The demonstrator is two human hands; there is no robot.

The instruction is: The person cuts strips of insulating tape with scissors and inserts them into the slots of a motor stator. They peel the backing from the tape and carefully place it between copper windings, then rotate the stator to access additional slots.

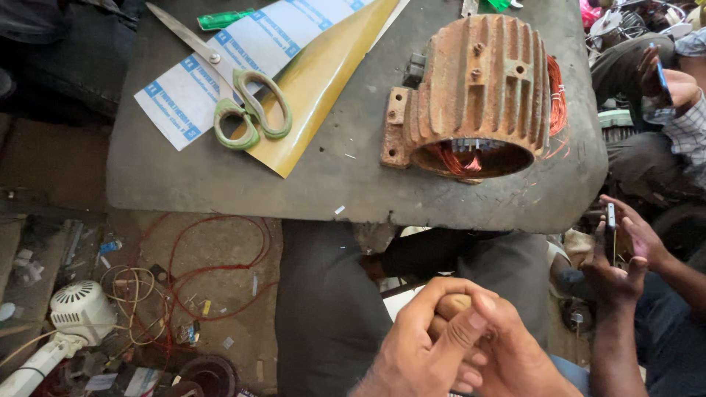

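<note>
My left hand (419, 342) and my right hand (507, 353) are clasped together low in the head view, below the table's front edge. Between the fingers shows a small rounded tan object (454, 303), gripped by both hands; most of it is hidden. On the grey table (220, 176) ahead stands a rusty ribbed motor housing (478, 88) with copper windings visible in its open end. Green-handled scissors (246, 110) lie on a yellow-backed sheet of insulating paper (309, 73) at the table's far left.
Another person sits at the right, their hands (625, 250) holding a phone. Red and pale wires (198, 272), a white fan part (77, 312) and scraps litter the floor at the left. More parts are piled at the far right.
</note>
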